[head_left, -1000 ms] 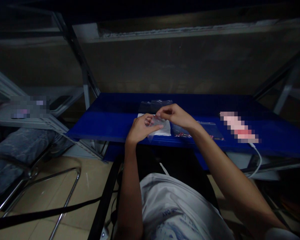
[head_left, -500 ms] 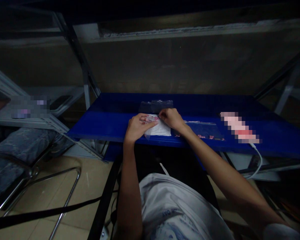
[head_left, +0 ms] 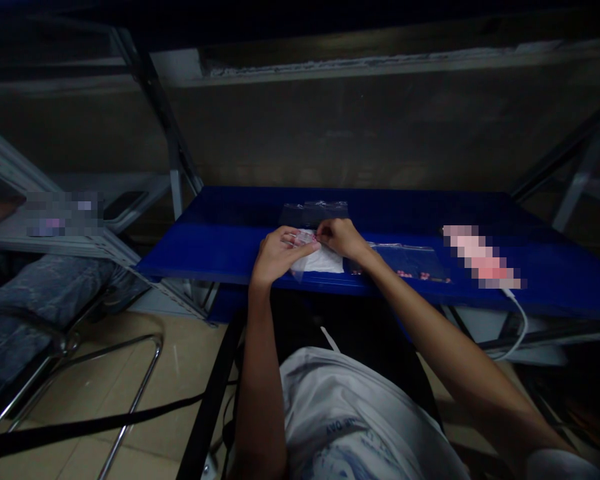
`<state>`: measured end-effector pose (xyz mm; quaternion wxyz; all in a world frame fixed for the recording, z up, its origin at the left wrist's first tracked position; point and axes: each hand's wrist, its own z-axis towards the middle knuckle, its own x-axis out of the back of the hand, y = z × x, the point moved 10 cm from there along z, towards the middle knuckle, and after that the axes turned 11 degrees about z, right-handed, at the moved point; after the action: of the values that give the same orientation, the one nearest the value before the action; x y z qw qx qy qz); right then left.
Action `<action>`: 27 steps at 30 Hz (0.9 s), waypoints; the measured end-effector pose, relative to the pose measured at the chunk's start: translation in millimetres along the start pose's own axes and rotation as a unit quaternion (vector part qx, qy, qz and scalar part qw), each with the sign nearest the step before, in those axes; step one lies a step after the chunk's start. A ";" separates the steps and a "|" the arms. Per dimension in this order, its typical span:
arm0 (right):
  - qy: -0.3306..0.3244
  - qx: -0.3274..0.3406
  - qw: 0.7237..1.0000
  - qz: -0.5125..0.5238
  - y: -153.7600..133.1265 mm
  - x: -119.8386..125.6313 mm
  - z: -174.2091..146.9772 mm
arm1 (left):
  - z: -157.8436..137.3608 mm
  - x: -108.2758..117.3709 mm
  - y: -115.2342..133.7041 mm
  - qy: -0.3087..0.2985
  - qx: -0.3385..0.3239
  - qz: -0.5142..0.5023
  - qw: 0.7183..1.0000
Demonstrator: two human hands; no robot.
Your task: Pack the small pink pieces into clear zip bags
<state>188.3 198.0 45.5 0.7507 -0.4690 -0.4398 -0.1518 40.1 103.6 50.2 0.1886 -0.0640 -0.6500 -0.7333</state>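
In the head view, my left hand grips a small clear plastic bag between thumb and fingers. Small pink pieces show at the bag's right end. My right hand meets that end with its fingertips pinched together; whatever sits between them is too small to make out. Beneath both hands lies a white folded sheet on the blue table. A clear zip bag lies flat just behind the hands. Beside my right wrist is another clear zip bag, with several small pink pieces along its near edge.
To the right, a blurred-out pink object rests on the blue tabletop, with a white cable hanging over the front edge. Another person's jeans-clad leg and a phone on a grey shelf are at left. Metal posts flank the table.
My right fingertips have come closer to my left thumb, covering more of the pink pieces. The small bag has shifted slightly. The view has moved a little.
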 end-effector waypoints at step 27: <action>-0.021 0.072 0.964 0.254 -56.3 37.2 -27.2 | 0.6 -4.4 8.9 -0.015 -0.075 0.079 0.994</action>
<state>187.4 153.1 102.8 0.7873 -0.5126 -0.3318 0.0855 47.3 104.3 57.1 0.2306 -0.1399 -0.5889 -0.7619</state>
